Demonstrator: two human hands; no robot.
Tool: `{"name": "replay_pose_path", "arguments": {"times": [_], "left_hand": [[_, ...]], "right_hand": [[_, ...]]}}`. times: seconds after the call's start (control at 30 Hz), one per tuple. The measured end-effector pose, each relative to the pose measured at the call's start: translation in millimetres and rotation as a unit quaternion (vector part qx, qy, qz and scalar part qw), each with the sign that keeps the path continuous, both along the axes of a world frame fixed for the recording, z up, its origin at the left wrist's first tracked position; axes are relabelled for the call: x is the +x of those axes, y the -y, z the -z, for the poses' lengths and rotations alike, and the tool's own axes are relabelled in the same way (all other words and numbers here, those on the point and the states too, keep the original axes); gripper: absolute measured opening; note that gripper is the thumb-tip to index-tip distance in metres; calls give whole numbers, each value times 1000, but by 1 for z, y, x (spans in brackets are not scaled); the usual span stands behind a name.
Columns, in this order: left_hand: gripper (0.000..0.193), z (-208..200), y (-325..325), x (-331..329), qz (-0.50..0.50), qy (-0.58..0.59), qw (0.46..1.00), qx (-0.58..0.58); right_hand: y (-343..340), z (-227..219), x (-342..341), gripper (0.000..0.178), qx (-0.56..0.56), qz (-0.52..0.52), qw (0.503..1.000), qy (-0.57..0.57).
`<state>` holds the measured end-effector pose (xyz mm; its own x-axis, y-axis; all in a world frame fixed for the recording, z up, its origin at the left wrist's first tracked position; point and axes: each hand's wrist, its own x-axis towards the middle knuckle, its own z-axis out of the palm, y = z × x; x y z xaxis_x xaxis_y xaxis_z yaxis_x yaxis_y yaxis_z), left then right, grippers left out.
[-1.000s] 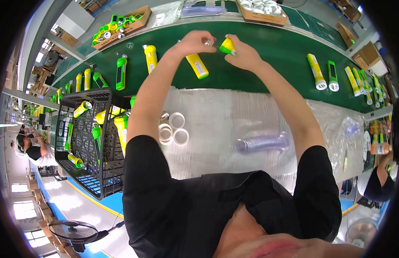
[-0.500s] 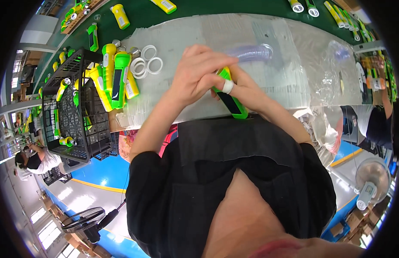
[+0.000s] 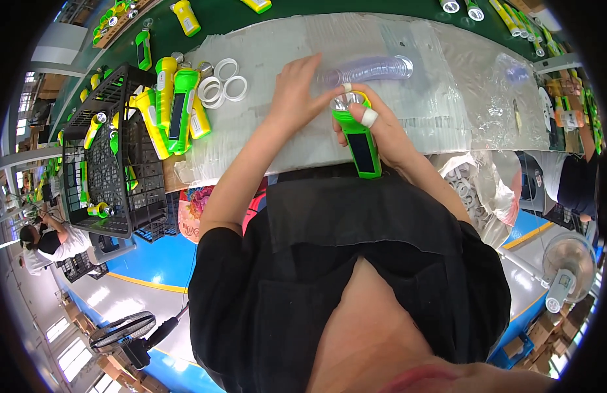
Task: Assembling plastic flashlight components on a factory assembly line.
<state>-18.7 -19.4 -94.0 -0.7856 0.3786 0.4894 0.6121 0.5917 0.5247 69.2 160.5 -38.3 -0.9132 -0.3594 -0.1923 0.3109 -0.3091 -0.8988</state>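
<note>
My right hand (image 3: 390, 134) is closed around a green and yellow flashlight (image 3: 363, 149) with a dark panel on its side. The flashlight's silvery head points away from me, and its tail end is close to my apron. White tape wraps the thumb and one finger of this hand. My left hand (image 3: 294, 95) is open beside the flashlight's head, fingers stretched out and thumb reaching toward its rim; whether it touches cannot be made out. Just beyond lies a curved stack of clear discs (image 3: 375, 69). Several white rings (image 3: 235, 88) rest on the plastic-covered table to the left.
Yellow and green flashlights (image 3: 182, 114) are piled at the table's left, beside a black crate (image 3: 97, 219) holding more. Others lie on the green surface (image 3: 356, 5) beyond. A bag of rings (image 3: 470, 196) hangs near my right arm. Fans (image 3: 123, 333) stand on both sides.
My left hand has lifted off the flashlight's top and moved left, its fingers opening. The flashlight's silvery head now shows, and the right hand has turned it more upright.
</note>
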Motion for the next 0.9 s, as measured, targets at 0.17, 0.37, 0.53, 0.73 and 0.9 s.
{"name": "replay_pose_path", "arguments": {"times": [0.17, 0.37, 0.53, 0.73, 0.9], "left_hand": [[58, 12, 1, -11, 29, 41, 999, 2], [46, -33, 8, 22, 108, 57, 987, 105], [42, -47, 11, 52, 158, -16, 983, 86], [41, -39, 12, 65, 175, -8, 975, 139], [34, -32, -6, 60, 147, -45, 957, 246]], "right_hand": [[-5, 0, 2, 43, -11, 23, 1000, -3], [-7, 1, 0, 43, -5, -3, 999, -38], [2, -3, 2, 44, -4, -23, 998, -62], [5, 2, 3, 45, 7, -99, 993, -64], [16, 2, 1, 47, 31, -10, 996, -77]]}}
